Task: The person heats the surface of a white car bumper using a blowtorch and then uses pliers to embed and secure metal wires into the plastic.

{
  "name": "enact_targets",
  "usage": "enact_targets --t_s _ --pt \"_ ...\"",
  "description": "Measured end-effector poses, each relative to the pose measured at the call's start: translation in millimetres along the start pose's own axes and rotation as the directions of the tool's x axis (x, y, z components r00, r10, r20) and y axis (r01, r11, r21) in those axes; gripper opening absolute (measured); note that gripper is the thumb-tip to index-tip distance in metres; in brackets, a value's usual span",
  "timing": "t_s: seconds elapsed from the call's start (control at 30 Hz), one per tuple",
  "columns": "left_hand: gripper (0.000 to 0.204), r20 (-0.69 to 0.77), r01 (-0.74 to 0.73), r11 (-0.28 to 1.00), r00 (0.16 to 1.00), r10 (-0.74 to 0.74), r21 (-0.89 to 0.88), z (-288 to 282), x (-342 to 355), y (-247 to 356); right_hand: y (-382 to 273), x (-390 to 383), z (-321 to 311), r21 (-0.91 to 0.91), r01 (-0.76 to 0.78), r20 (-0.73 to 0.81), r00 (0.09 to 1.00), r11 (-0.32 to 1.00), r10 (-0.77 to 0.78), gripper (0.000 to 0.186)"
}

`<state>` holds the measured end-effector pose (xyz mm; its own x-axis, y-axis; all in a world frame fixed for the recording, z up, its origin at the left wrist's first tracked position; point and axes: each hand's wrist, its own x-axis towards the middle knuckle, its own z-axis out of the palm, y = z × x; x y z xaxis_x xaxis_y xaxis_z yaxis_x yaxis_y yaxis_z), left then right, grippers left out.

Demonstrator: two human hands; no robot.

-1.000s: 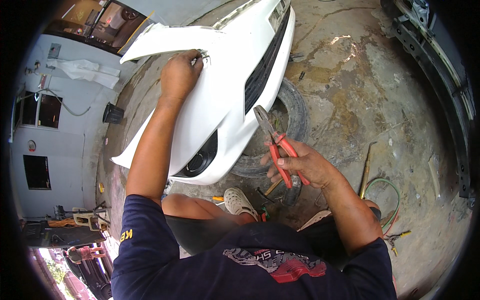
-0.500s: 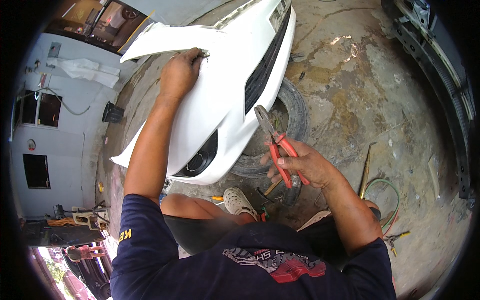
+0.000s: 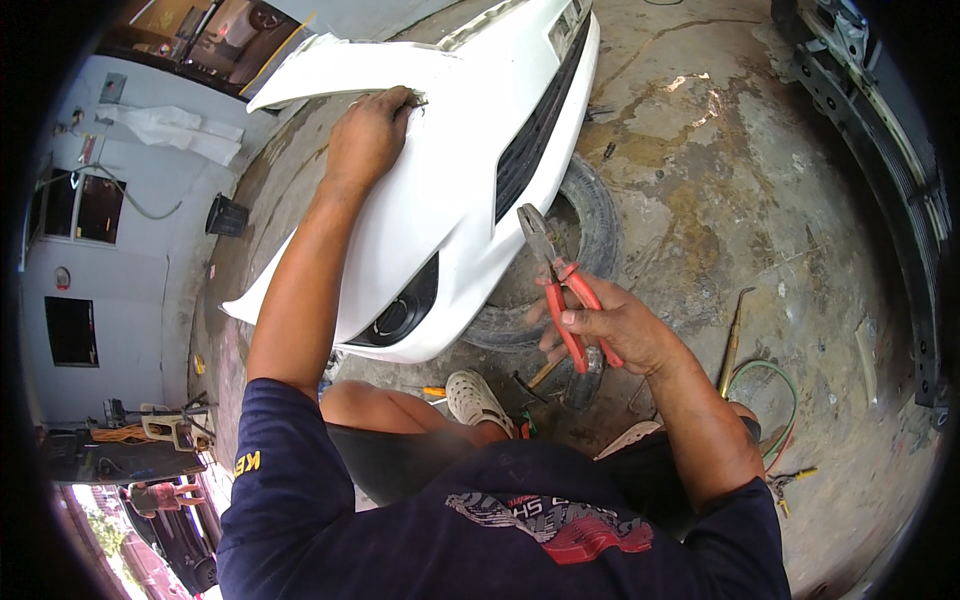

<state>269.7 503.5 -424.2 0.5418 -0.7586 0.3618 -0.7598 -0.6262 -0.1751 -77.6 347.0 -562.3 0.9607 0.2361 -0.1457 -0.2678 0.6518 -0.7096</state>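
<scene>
Left of the white bumper stands a pale wall, with a black bucket near its foot. The person's left hand bends its fingers onto the bumper's upper-left edge; whether they pinch anything is hidden. Right of the bumper's lower end, before a tire it partly covers, the right hand grips red-handled pliers. Stained concrete floor spreads from the bumper's right edge to a dark car structure, giving that hand sideways room.

At eleven o'clock the left hand touched the white bumper; at three, the right hand held red-handled pliers; a dark tyre lay at two.
</scene>
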Motion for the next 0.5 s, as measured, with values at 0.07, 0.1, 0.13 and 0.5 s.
enact_targets --t_s 0.07,0.1,0.13,0.5 --pt "0.023 0.000 -0.005 1.000 1.000 0.005 -0.001 -0.1 0.1 0.9 -0.2 -0.1 -0.8 0.002 -0.004 -0.002 1.000 1.000 0.004 0.069" --pt "0.023 0.002 -0.001 1.000 1.000 0.001 0.000 0.5 0.1 1.3 0.5 0.2 -1.9 0.004 -0.004 -0.001 1.000 1.000 0.004 0.069" --pt "0.023 0.004 0.003 1.000 1.000 -0.003 0.001 1.0 0.3 1.9 0.9 0.2 -2.6 0.007 -0.004 0.000 1.000 1.000 0.004 0.069" --pt "0.026 0.029 0.022 1.000 0.999 -0.022 0.018 2.4 1.4 -2.3 1.4 1.5 -2.4 -0.021 0.012 -0.018 1.000 1.000 -0.012 0.079"
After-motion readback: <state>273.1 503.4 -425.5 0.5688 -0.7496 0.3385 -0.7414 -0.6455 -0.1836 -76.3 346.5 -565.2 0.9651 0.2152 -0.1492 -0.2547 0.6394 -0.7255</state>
